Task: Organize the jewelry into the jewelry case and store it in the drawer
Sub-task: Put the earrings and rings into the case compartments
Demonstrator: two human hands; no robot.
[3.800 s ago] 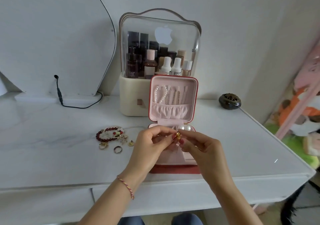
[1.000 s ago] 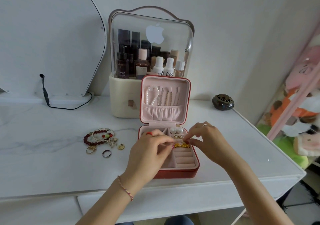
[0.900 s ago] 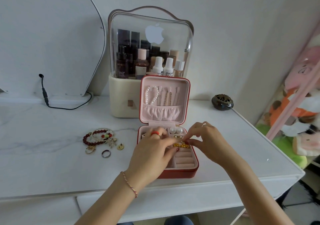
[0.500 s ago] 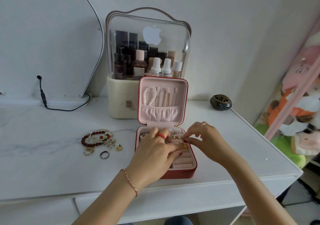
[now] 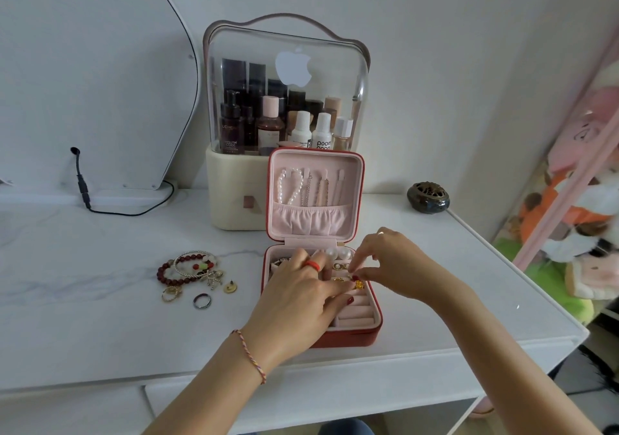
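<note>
Since a second ago, the left hand (image 5: 298, 295) has slid further over the open jewelry case (image 5: 365, 335), covering more of its tray. Its grip pinches a small gold ornament (image 5: 359, 284) at the fingertips, low over the ring rolls. The right hand (image 5: 393, 267) meets it there, thumb and forefinger closed on the same gold piece. Two pearl earrings (image 5: 337, 253) sit in a rear compartment; a pearl strand (image 5: 288, 186) hangs in the upright lid. Left of the case on the white table (image 5: 83, 327) lie beaded bracelets (image 5: 187, 267), a ring (image 5: 202, 300) and gold bits. A clear cosmetics organizer (image 5: 284, 99) stands behind.
</note>
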